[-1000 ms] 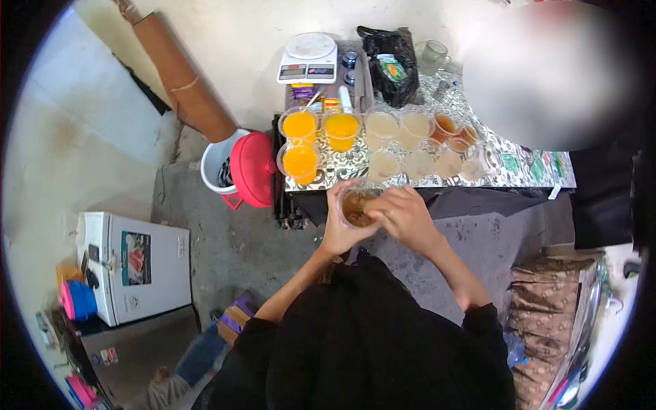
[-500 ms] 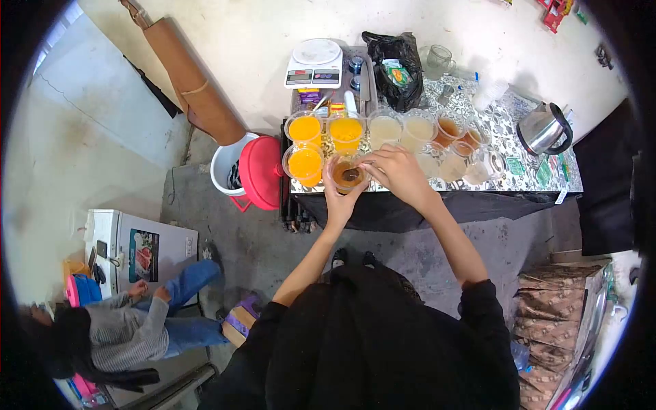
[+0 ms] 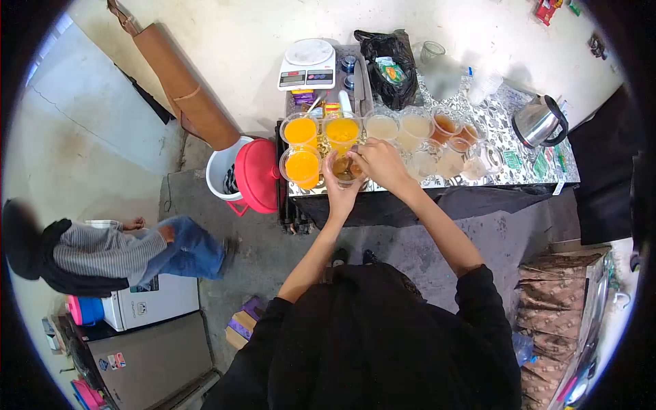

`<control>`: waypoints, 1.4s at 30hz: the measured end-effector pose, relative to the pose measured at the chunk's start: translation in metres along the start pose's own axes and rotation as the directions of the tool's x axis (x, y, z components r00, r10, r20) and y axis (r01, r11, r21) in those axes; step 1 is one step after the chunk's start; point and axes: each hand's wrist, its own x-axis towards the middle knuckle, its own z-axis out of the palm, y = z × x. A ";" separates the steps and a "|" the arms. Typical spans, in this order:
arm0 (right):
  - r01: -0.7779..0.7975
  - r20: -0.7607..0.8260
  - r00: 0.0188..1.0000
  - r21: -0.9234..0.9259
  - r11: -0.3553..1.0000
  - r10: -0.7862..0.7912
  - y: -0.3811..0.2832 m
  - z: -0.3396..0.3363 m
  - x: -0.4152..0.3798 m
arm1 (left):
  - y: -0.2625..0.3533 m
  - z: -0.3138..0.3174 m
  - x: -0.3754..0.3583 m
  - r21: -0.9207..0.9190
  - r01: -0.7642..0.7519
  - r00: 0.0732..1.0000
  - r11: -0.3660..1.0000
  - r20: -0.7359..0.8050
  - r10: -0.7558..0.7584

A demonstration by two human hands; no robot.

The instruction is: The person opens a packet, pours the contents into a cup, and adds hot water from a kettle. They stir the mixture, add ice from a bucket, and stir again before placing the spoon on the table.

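Observation:
My left hand is wrapped round a clear plastic cup with brown contents at the table's front edge. Over the cup's rim, my right hand has its fingers pinched together; whatever they hold is too small to make out. Beside the held cup stands a cup of orange drink, with two more orange cups behind. To the right are cups of pale cloudy liquid and cups of reddish-brown liquid.
A white kitchen scale, a black plastic bag and a steel kettle stand along the patterned table. At left are a white bucket with a red lid and another person near a white appliance.
My right hand has shifted slightly left and lower over the cup, which my left hand still holds. The other person has moved forward along the left side.

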 end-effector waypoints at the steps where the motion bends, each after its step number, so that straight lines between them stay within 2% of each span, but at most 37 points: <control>1: 0.017 -0.024 1.000 0.049 0.999 -0.016 0.002 0.001 0.001 | 0.000 0.000 0.001 -0.006 -0.007 1.000 1.000 -0.026 0.007; 3: 0.036 -0.051 0.998 0.097 0.995 -0.031 0.004 0.000 0.003 | -0.002 -0.001 0.001 -0.024 0.007 1.000 1.000 -0.026 -0.008; 5: 0.210 -0.181 0.966 0.125 0.970 -0.186 0.007 -0.002 0.005 | -0.004 -0.001 0.003 -0.044 0.021 1.000 0.999 -0.023 -0.022; 6: 0.207 -0.182 0.966 0.122 0.971 -0.183 0.008 -0.001 0.005 | -0.004 -0.002 0.003 -0.021 0.023 1.000 1.000 -0.014 -0.024; 8: 0.278 -0.115 0.954 -0.005 0.961 -0.277 0.011 0.001 0.003 | -0.005 -0.002 0.003 -0.001 0.026 1.000 1.000 0.001 -0.026; 9: 0.274 -0.116 0.955 -0.007 0.962 -0.273 0.010 0.000 0.003 | -0.006 -0.001 0.004 -0.016 0.011 1.000 1.000 -0.004 -0.011; 11: 0.170 -0.031 0.985 -0.060 0.984 -0.172 0.006 -0.002 0.000 | -0.009 -0.001 0.003 -0.033 -0.004 1.000 0.999 -0.006 0.004; 15: 0.133 -0.047 0.990 -0.039 0.990 -0.135 0.006 -0.006 -0.004 | -0.010 -0.005 0.002 0.042 -0.017 0.999 0.999 0.033 0.016; 17: 0.152 -0.206 0.968 0.029 0.988 -0.143 -0.001 -0.017 -0.012 | -0.013 -0.006 0.000 0.064 -0.024 0.998 0.998 0.060 0.020; 19: 0.184 -0.246 0.955 0.051 0.982 -0.167 -0.008 -0.032 -0.020 | -0.017 -0.008 -0.001 0.111 -0.046 0.996 0.993 0.084 0.036; 20: 0.231 -0.282 0.938 0.076 0.970 -0.202 -0.011 -0.038 -0.025 | -0.019 -0.009 -0.001 0.069 -0.039 0.995 0.997 0.090 0.033; 23: 0.222 -0.263 0.943 0.039 0.974 -0.204 -0.016 -0.045 -0.041 | -0.011 -0.009 -0.001 0.033 -0.016 0.995 0.999 0.102 0.012; 25: 0.179 -0.293 0.944 0.077 0.981 -0.149 -0.016 -0.044 -0.050 | -0.004 -0.013 -0.004 0.085 -0.032 0.989 0.996 0.149 0.019; 27: 0.084 -0.474 0.880 0.173 0.981 0.008 -0.016 -0.041 -0.058 | 0.004 -0.020 -0.013 0.041 0.030 0.984 0.999 0.175 -0.036; 28: 0.076 -0.479 0.878 0.171 0.982 0.015 -0.016 -0.038 -0.063 | 0.001 -0.024 -0.022 0.076 0.034 0.987 0.997 0.155 -0.046; 29: -0.098 -0.445 0.835 0.458 0.883 0.324 -0.016 -0.034 -0.068 | -0.001 -0.027 -0.032 0.075 0.029 0.985 0.997 0.167 -0.041; 30: -0.233 -0.325 0.737 0.702 0.673 0.593 -0.016 -0.030 -0.072 | -0.004 -0.031 -0.044 0.078 0.091 0.989 0.993 0.108 -0.100; 31: -0.233 -0.337 0.725 0.701 0.674 0.601 -0.014 -0.025 -0.075 | -0.004 -0.035 -0.052 0.075 0.152 0.986 0.985 0.052 -0.157; 32: -0.130 -0.308 0.661 0.851 0.509 0.684 -0.011 -0.018 -0.079 | -0.004 -0.042 -0.057 0.071 0.144 0.986 0.987 0.074 -0.150; 33: -0.002 -0.257 0.598 0.947 0.323 0.759 -0.011 -0.015 -0.086 | -0.001 -0.048 -0.062 0.089 0.175 0.964 0.981 0.189 -0.189; 34: -0.045 -0.168 0.597 0.969 0.242 0.785 -0.011 -0.017 -0.095 | 0.002 -0.052 -0.063 0.109 0.201 0.926 0.974 0.304 -0.225; 35: -0.038 -0.185 0.572 0.967 0.251 0.799 -0.013 -0.020 -0.102 | 0.005 -0.052 -0.064 0.103 0.193 0.917 0.976 0.335 -0.217; 37: 0.007 -0.105 0.475 0.993 0.116 0.874 -0.019 -0.026 -0.117 | 0.009 -0.047 -0.067 0.014 0.206 0.843 0.978 0.505 -0.185; 38: 0.032 -0.114 0.437 0.993 0.111 0.892 -0.019 -0.028 -0.127 | 0.006 -0.042 -0.070 0.004 0.204 0.830 0.979 0.529 -0.176; 40: 0.071 -0.124 0.351 0.992 0.106 0.928 -0.019 -0.041 -0.148 | 0.002 -0.029 -0.077 -0.108 0.333 0.736 0.937 0.651 -0.187; 41: 0.106 -0.120 0.289 0.990 0.093 0.950 -0.017 -0.046 -0.161 | 0.001 -0.019 -0.079 -0.112 0.336 0.718 0.935 0.673 -0.178; 42: 0.114 -0.144 0.269 0.987 0.117 0.952 -0.012 -0.050 -0.177 | 0.003 -0.007 -0.080 -0.141 0.323 0.687 0.936 0.715 -0.129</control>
